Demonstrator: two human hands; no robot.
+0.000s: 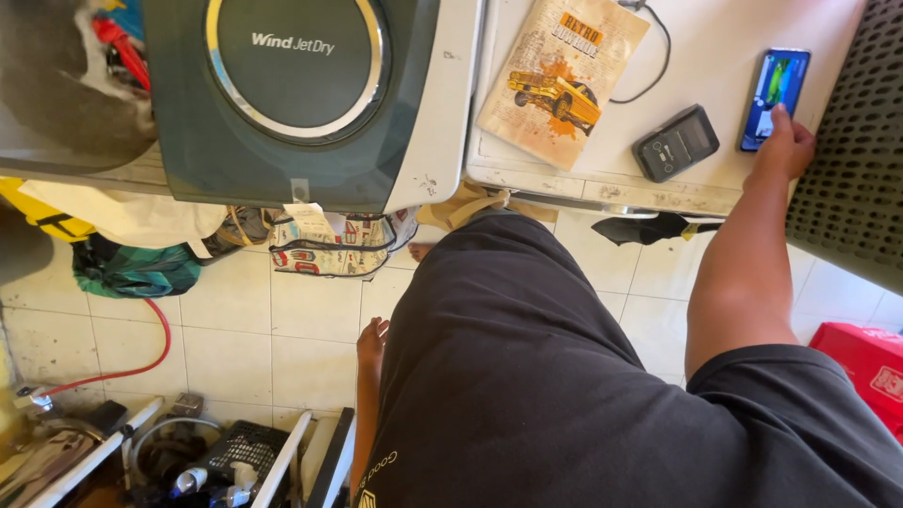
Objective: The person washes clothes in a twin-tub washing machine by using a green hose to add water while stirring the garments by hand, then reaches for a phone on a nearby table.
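The smartphone (775,98) lies flat on the white tabletop (724,38) at about two o'clock in the view, its lit screen facing up and its long side running up and slightly right. The right hand (785,143) rests at the phone's lower end, at roughly six o'clock from it, with a fingertip touching the bottom edge of the screen; the other fingers are curled loosely together beneath, gripping nothing. The bare forearm runs down from there toward five o'clock.

Just beside the phone, at its eight o'clock, sits a small dark grey device (675,142) with a little display, lying apart from the hand. Further out at nine o'clock lies a tan booklet (562,79) with a yellow car drawn on its cover, and a thin black cable (657,56) curves between the booklet and the grey device.

The left hand (372,341) hangs low beside the black shirt (527,376) at about seven o'clock in the view, empty, its fingers loosely apart over the tiled floor (235,329).

At eleven o'clock stands a washing machine (301,94) with a dark green lid and a round window. Under it lie a patterned bag (329,246) and a green cloth (136,268), and a red hose (141,357) loops across the tiles. A red box (865,362) sits at four o'clock.
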